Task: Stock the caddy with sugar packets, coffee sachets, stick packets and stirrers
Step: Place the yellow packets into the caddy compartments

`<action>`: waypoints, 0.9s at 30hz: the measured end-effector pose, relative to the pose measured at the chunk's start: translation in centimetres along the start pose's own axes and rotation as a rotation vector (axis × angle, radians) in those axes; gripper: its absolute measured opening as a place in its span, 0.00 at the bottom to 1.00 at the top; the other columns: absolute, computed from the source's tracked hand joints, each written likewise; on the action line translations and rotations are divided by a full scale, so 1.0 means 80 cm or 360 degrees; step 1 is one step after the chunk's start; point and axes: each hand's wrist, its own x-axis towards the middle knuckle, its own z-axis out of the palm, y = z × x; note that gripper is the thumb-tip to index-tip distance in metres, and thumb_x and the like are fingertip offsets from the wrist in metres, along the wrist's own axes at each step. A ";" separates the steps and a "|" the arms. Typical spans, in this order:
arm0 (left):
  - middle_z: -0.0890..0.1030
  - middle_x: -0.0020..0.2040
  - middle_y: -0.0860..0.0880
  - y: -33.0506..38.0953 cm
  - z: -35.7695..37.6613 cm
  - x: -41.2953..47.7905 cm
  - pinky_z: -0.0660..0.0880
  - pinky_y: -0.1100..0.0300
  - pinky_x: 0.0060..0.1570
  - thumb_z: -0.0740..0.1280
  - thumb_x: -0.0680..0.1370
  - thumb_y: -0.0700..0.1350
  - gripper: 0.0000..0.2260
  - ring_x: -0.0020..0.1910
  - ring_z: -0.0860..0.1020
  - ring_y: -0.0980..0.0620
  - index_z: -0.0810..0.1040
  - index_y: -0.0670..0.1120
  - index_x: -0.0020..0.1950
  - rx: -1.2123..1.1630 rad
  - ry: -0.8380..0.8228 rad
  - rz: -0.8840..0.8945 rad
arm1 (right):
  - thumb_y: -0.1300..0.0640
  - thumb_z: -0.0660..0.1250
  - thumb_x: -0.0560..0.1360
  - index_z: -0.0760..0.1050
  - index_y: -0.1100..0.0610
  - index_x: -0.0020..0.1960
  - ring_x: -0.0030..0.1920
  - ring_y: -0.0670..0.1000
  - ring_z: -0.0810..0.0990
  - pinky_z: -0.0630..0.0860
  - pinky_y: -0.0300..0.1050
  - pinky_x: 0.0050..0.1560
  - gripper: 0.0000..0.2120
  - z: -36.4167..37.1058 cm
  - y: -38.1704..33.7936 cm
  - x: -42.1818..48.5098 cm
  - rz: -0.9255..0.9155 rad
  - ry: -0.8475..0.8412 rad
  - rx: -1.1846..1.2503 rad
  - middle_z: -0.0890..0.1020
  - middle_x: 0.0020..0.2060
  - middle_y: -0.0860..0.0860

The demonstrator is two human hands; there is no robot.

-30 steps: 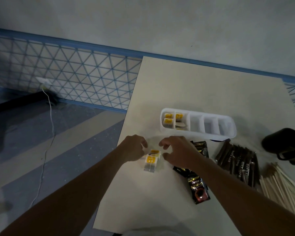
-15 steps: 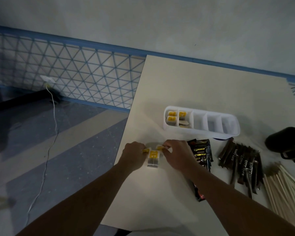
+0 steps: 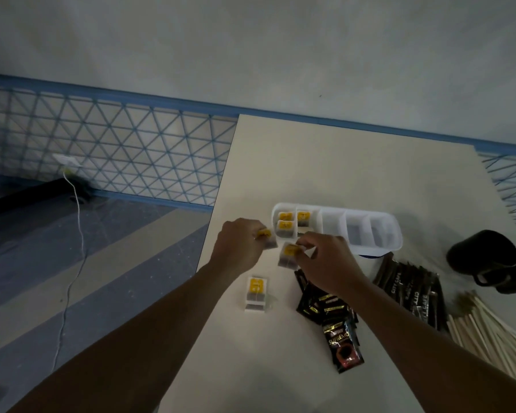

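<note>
Both hands (image 3: 239, 245) lifted from pile, packets (image 3: 289, 255) pinched, fingers partly hidden

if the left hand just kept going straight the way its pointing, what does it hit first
Most likely the white caddy, at its left end where yellow-labelled packets already stand. The left hand, pinching a packet, points up and right toward it. Height above the table is hard to judge, so it might pass over the rim.

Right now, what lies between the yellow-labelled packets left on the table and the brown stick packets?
In the head view, the black coffee sachets lie between the yellow-labelled packets and brown stick packets, partly under the right forearm.
</note>
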 end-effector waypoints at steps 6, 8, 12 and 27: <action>0.83 0.51 0.45 0.035 0.015 0.040 0.79 0.49 0.50 0.70 0.76 0.49 0.10 0.51 0.80 0.43 0.83 0.51 0.55 0.0106 -0.0072 0.0023 | 0.54 0.71 0.76 0.81 0.53 0.44 0.31 0.44 0.79 0.72 0.34 0.29 0.03 -0.034 0.014 0.019 0.0114 0.0125 0.0023 0.81 0.32 0.43; 0.82 0.51 0.44 0.043 0.022 0.049 0.78 0.51 0.47 0.69 0.76 0.47 0.11 0.51 0.80 0.41 0.82 0.50 0.57 0.0242 -0.0127 0.0023 | 0.54 0.70 0.76 0.80 0.53 0.43 0.31 0.42 0.78 0.70 0.32 0.27 0.04 -0.042 0.020 0.025 0.0152 0.0141 0.0013 0.81 0.32 0.43; 0.80 0.50 0.43 0.050 0.034 0.063 0.76 0.54 0.41 0.65 0.76 0.44 0.12 0.49 0.79 0.40 0.82 0.52 0.58 0.0372 -0.0201 -0.0006 | 0.52 0.69 0.77 0.80 0.52 0.43 0.33 0.39 0.77 0.68 0.29 0.28 0.05 -0.051 0.028 0.035 0.0210 0.0160 0.0043 0.79 0.31 0.41; 0.84 0.48 0.47 0.043 0.048 0.082 0.79 0.53 0.43 0.68 0.75 0.42 0.10 0.47 0.81 0.43 0.85 0.53 0.51 0.0304 -0.0026 0.0116 | 0.57 0.69 0.75 0.81 0.53 0.42 0.33 0.41 0.76 0.66 0.30 0.29 0.03 -0.039 0.023 0.071 0.0122 0.0111 0.0171 0.80 0.32 0.44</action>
